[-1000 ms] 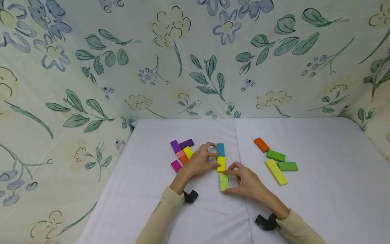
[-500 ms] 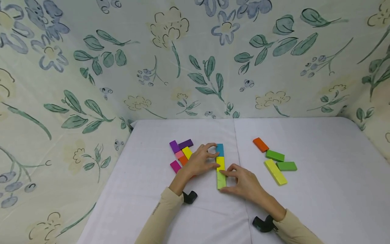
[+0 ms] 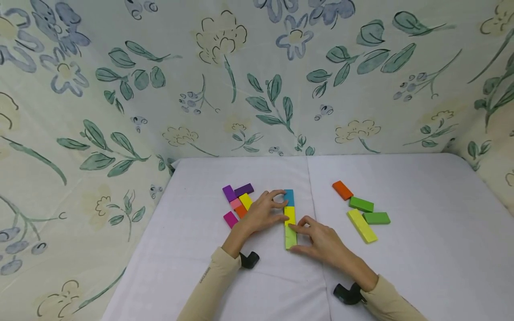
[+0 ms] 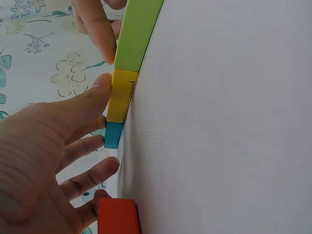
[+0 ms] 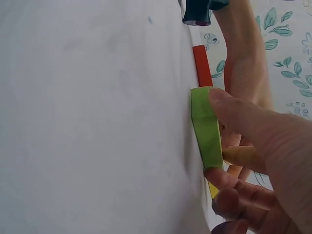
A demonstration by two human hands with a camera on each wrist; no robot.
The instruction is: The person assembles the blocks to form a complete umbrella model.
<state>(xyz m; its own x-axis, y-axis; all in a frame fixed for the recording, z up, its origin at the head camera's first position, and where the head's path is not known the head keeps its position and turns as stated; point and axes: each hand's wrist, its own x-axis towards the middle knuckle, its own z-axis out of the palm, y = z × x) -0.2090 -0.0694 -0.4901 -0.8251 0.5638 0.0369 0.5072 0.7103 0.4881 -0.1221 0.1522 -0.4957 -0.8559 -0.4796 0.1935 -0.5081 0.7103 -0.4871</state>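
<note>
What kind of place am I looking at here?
Probably an indoor tabletop play or filming setup, though the wider room is hidden: floral cloth hangs around a white-covered table, and colourful blocks lie on it.

- Pale floral fabric (image 3: 317,138) rises ahead of me and on both sides.
- My table (image 3: 441,223) wears a creased white cover.
- Light: soft, even.
</note>
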